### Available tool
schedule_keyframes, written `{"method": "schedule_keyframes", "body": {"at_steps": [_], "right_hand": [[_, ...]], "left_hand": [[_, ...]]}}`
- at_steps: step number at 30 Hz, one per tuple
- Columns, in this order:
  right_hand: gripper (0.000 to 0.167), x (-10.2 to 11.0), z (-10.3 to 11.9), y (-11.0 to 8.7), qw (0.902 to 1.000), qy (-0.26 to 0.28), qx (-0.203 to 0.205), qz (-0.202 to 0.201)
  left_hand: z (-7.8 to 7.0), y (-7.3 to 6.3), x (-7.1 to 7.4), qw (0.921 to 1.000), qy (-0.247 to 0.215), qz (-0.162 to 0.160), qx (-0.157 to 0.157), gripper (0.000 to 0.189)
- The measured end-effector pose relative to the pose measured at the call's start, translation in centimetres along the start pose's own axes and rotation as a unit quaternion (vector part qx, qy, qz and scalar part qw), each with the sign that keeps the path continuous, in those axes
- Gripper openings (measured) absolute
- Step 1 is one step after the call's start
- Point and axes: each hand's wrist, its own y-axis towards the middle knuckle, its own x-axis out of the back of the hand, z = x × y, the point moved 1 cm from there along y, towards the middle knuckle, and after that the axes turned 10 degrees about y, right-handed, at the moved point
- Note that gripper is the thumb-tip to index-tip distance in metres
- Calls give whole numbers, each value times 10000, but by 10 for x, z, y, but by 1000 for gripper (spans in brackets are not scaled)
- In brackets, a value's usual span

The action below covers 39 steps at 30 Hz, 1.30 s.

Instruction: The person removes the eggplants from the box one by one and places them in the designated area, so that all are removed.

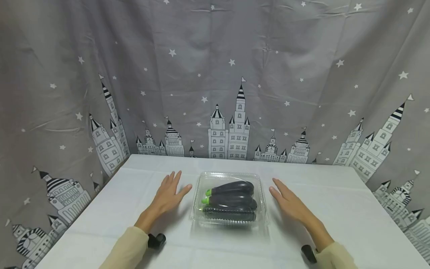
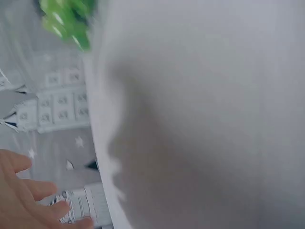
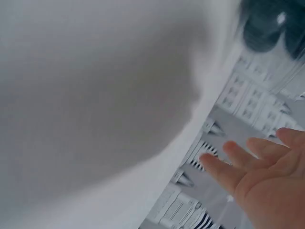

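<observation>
A clear plastic clamshell box [image 1: 230,177] sits on the white table, its lid down over several dark eggplants [image 1: 231,200] with green stem ends pointing left. To its left, my left hand [image 1: 169,194] hovers with fingers spread and nothing in it. On the other side my right hand [image 1: 290,201] is held with straight fingers, apart from the box. The left wrist view catches the bright green stems [image 2: 69,21] at its top edge, above the left hand [image 2: 28,200]. Rounded dark eggplant ends [image 3: 271,28] appear in the right wrist view, above the right hand [image 3: 267,176].
The white table [image 1: 174,246] reaches back to a grey curtain [image 1: 188,33] printed with castles and stars. A dark wrist camera [image 1: 156,241] is strapped near the left sleeve, another dark camera [image 1: 308,254] near the right sleeve.
</observation>
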Motion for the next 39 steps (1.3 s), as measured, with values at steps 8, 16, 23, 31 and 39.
{"method": "schedule_keyframes", "body": {"at_steps": [8,16,23,31,39], "right_hand": [[67,-10,24,-13,9810,1841,-466,401],[71,-25,32,-33,9523,2775,-1070,679],[75,-34,30,-40,9429,3150,-896,610],[92,-42,26,-42,9291,3583,-736,548],[97,-46,26,-43,9161,3897,-754,567]], "left_hand": [[-38,-15,3,9671,-2467,562,251,89],[-61,-34,-4,9483,-3074,722,318,94],[-61,-44,-8,9436,-3264,551,83,99],[-58,-50,-16,9385,-3383,645,-266,111],[-59,-54,-21,9351,-3474,659,-236,119]]}}
